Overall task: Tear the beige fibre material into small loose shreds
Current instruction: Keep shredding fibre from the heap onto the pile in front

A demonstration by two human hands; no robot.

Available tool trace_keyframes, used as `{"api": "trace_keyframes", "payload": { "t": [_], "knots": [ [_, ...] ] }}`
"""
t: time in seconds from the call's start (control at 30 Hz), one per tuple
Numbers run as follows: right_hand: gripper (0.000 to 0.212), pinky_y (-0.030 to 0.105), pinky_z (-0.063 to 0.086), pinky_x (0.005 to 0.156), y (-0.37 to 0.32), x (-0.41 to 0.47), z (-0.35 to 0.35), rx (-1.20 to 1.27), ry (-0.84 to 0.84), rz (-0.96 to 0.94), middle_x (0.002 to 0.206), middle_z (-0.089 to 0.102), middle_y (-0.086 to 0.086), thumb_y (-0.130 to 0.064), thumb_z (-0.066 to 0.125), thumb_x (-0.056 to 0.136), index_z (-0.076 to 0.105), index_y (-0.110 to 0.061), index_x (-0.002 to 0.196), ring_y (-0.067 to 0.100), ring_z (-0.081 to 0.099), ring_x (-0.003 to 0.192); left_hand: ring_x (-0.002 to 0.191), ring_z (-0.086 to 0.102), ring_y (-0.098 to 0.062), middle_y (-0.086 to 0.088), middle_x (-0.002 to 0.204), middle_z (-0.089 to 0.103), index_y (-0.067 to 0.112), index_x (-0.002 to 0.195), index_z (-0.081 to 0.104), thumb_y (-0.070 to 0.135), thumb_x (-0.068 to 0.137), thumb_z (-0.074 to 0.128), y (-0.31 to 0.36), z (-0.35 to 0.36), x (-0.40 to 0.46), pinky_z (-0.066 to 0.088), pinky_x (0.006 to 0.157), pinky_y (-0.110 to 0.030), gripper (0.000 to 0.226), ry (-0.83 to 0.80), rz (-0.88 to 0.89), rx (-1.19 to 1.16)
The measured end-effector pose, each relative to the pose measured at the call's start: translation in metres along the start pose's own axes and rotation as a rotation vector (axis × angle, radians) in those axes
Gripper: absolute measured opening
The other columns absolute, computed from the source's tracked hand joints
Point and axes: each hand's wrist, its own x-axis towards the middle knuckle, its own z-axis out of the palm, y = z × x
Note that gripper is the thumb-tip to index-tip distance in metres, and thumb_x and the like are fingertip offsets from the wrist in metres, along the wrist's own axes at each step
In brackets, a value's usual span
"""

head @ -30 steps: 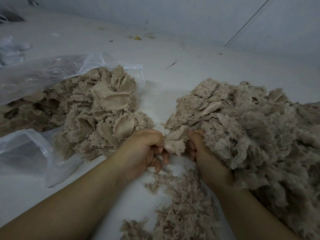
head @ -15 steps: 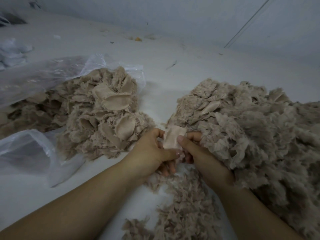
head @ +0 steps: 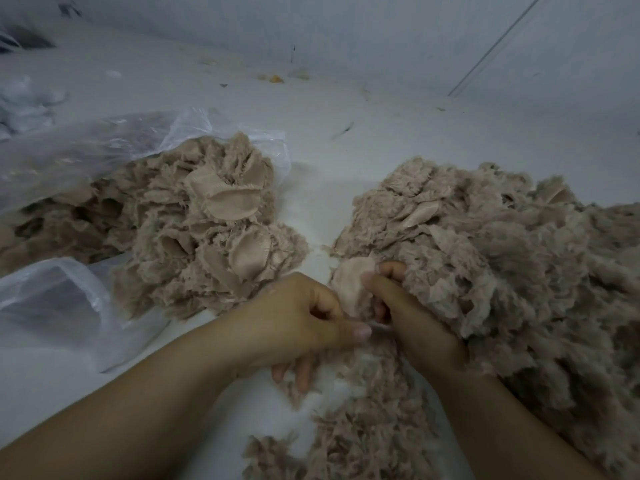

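White worktop [head: 346,161], two beige heaps. Both hands now pinching one fabric scrap [head: 351,285] beside right heap [head: 502,258]: left hand [head: 301,320] shifted lower, right hand [head: 405,306] thumb on top; tearing beginning.

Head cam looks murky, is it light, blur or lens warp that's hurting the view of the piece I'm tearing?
Head view: dim, flat, bluish light; beige piece stays readable between left hand and right hand; wide-angle bending at edges; plastic bag shows mild sheen.
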Motion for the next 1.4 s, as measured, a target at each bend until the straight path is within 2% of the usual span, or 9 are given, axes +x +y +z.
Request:
{"api": "trace_keyframes", "payload": {
  "t": [0.17, 0.27, 0.37, 0.53, 0.73, 0.93, 1.1, 1.27, 1.4],
  "knots": [
    [0.021, 0.029, 0.038, 0.055, -0.003, -0.001, -0.001, -0.039, -0.054, 0.021, 0.051, 0.047, -0.013, -0.047, 0.056, 0.078, 0.056, -0.03, 0.067, 0.006, 0.044, 0.05, 0.041, 0.062, -0.023, -0.008, 0.074, 0.075, 0.001, 0.093, 0.061, 0.032, 0.088, 0.069, 0.0, 0.0, 0.004, 0.036, 0.033, -0.02, 0.032, 0.305, -0.031, -0.239],
    [0.023, 0.022, 0.041, 0.051, -0.009, -0.004, 0.001, -0.017, -0.119, 0.011, 0.053, 0.052, -0.012, -0.052, 0.06, 0.079, 0.063, -0.031, 0.07, 0.003, 0.049, 0.05, 0.039, 0.057, -0.022, -0.014, 0.072, 0.073, -0.003, 0.086, 0.062, 0.023, 0.091, 0.067, 0.001, 0.008, 0.011, 0.039, 0.035, -0.021, 0.026, 0.306, 0.022, -0.332],
    [0.018, 0.014, 0.04, 0.045, -0.013, -0.006, 0.004, 0.021, -0.135, 0.014, 0.05, 0.055, -0.013, -0.036, 0.063, 0.081, 0.064, -0.033, 0.064, -0.001, 0.05, 0.046, 0.036, 0.051, -0.021, -0.016, 0.06, 0.065, -0.005, 0.079, 0.062, 0.009, 0.094, 0.061, 0.0, 0.012, 0.016, 0.037, 0.035, -0.022, 0.021, 0.351, 0.073, -0.401],
    [0.025, 0.018, 0.037, 0.044, -0.019, -0.005, 0.003, -0.009, -0.1, 0.009, 0.048, 0.048, -0.011, -0.036, 0.059, 0.08, 0.059, -0.017, 0.064, 0.004, 0.044, 0.044, 0.035, 0.042, -0.018, -0.009, 0.049, 0.055, 0.008, 0.062, 0.059, 0.01, 0.096, 0.056, -0.003, 0.005, 0.017, 0.029, 0.035, -0.02, 0.034, 0.411, 0.101, -0.439],
    [0.036, 0.013, 0.037, 0.044, -0.015, -0.003, 0.007, -0.013, -0.171, 0.101, 0.048, 0.055, -0.012, -0.018, 0.065, 0.091, 0.065, -0.028, 0.056, -0.001, 0.049, 0.043, 0.035, 0.036, -0.016, -0.008, 0.046, 0.047, 0.011, 0.058, 0.056, 0.007, 0.091, 0.059, -0.001, 0.002, 0.017, 0.026, 0.037, -0.019, 0.034, 0.494, 0.132, -0.479],
    [0.026, 0.011, 0.037, 0.048, -0.013, 0.0, 0.002, -0.119, -0.112, 0.145, 0.051, 0.057, -0.022, -0.023, 0.05, 0.09, 0.066, -0.03, 0.07, -0.005, 0.053, 0.047, 0.035, 0.035, -0.004, 0.01, 0.041, 0.045, 0.018, 0.054, 0.058, 0.006, 0.088, 0.066, 0.002, -0.03, 0.015, 0.028, 0.037, -0.016, 0.037, 0.832, 0.209, -0.215],
    [0.029, 0.009, 0.037, 0.045, -0.016, -0.004, 0.004, -0.111, -0.018, 0.065, 0.052, 0.056, -0.021, -0.003, 0.047, 0.098, 0.068, -0.018, 0.084, -0.004, 0.052, 0.047, 0.047, 0.044, -0.021, 0.0, 0.053, 0.052, 0.012, 0.065, 0.057, 0.014, 0.086, 0.065, 0.0, -0.063, 0.008, 0.032, 0.046, -0.027, 0.023, 1.142, 0.237, 0.806],
    [0.034, 0.011, 0.048, 0.065, -0.027, 0.007, 0.002, -0.038, -0.319, 0.194, 0.077, 0.048, -0.005, 0.016, 0.036, 0.095, 0.049, 0.015, 0.127, -0.002, 0.058, 0.057, 0.046, 0.046, -0.029, -0.015, 0.057, 0.051, 0.004, 0.069, 0.053, -0.003, 0.071, 0.07, 0.009, -0.054, 0.002, 0.018, 0.046, -0.024, 0.019, 1.022, 0.256, 1.118],
    [0.041, 0.012, 0.046, 0.054, -0.041, 0.018, 0.009, 0.148, -0.168, 0.292, 0.063, 0.042, -0.012, 0.016, 0.029, 0.097, 0.033, 0.018, 0.138, -0.012, 0.049, 0.037, 0.042, 0.051, -0.029, -0.005, 0.055, 0.053, 0.014, 0.068, 0.049, 0.026, 0.079, 0.065, 0.016, -0.008, 0.011, 0.019, 0.042, -0.021, 0.023, 0.836, 0.372, 1.122]
  ]
}}
